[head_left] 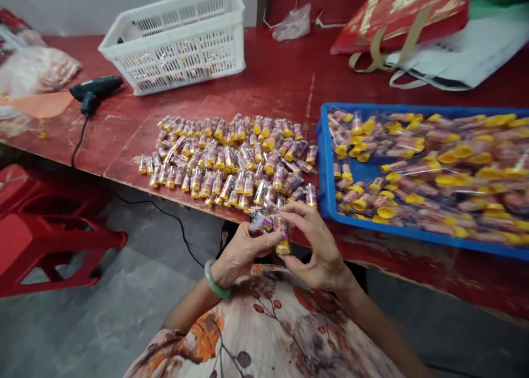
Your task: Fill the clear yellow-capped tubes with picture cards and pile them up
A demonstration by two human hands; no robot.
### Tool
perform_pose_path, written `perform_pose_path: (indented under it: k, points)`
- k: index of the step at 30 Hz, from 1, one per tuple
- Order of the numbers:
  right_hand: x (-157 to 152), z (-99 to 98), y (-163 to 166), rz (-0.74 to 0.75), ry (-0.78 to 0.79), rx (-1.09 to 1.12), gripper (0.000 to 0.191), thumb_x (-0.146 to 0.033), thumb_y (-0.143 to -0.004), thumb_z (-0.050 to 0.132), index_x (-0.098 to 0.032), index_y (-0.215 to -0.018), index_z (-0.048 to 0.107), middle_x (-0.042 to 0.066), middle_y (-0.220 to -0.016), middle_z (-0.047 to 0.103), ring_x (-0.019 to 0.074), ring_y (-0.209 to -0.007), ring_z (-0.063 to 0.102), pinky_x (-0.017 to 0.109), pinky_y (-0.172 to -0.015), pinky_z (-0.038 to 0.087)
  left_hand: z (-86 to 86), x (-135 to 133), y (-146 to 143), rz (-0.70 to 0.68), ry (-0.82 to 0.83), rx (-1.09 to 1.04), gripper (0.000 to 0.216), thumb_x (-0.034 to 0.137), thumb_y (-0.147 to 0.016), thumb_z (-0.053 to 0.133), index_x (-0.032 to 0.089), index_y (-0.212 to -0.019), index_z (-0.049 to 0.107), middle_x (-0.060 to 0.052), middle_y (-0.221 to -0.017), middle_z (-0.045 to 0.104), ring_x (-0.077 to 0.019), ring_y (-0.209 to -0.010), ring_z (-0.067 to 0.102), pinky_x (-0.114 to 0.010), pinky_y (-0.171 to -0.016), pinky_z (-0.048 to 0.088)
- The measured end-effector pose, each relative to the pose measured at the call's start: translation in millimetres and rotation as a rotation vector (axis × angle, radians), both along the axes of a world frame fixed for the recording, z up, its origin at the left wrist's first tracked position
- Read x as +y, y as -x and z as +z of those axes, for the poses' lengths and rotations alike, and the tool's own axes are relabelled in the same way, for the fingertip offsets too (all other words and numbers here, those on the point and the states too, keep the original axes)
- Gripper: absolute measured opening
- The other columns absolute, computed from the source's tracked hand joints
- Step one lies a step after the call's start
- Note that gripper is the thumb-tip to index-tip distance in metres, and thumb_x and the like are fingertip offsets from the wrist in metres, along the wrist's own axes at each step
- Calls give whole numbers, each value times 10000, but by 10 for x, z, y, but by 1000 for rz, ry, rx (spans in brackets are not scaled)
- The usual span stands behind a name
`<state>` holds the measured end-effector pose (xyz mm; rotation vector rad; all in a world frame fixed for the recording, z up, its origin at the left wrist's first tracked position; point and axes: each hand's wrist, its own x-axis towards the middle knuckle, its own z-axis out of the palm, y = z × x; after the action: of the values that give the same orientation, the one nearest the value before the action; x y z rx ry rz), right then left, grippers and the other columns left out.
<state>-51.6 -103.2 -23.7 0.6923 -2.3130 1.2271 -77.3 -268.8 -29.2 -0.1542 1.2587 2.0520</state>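
Observation:
Both my hands meet just below the table's front edge. My right hand (317,246) pinches a small clear tube with a yellow cap (283,236), held upright. My left hand (243,251), with a green bangle on the wrist, is closed on a wrapped tube (261,222) beside it. The two tubes touch. Just above my hands, a heap of many such wrapped tubes (231,157) lies on the red table (281,80). A blue tray (326,174) at the right holds several yellow-capped tubes.
A white plastic crate (177,36) stands at the back left. A dark glue gun (93,88) lies left of it, its cord hanging off the table. Bags (413,20) sit at the back right. Red plastic stools (49,229) stand on the floor to the left.

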Motion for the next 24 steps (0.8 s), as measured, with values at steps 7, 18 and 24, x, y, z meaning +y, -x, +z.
perform_pose_path:
  k: [7, 18, 24]
  points:
    - [20, -34, -15, 3, 71, 6, 707, -75, -664, 547, -142, -1359, 433, 162, -1235, 483, 305, -1159, 492, 485, -945, 477, 23, 33, 13, -2, -9, 17, 310, 367, -650, 832, 133, -775, 670, 28, -644, 524, -44, -531, 416, -195, -526, 316]
    - [19, -123, -55, -59, 154, -5, 746, -67, -639, 597, -178, -1364, 463, 145, -1247, 510, 307, -1127, 519, 502, -916, 486, 29, 43, 18, -19, 7, -23, 318, 363, -622, 847, 147, -809, 708, -5, -732, 617, -80, -617, 535, -218, -618, 409]
    - [34, -123, -65, -66, 157, -8, 751, -74, -632, 615, -192, -1360, 476, 139, -1265, 518, 312, -1130, 524, 505, -912, 483, 24, 44, 13, -17, -2, -21, 337, 390, -622, 842, 133, -754, 668, 28, -642, 532, -40, -521, 406, -189, -509, 304]
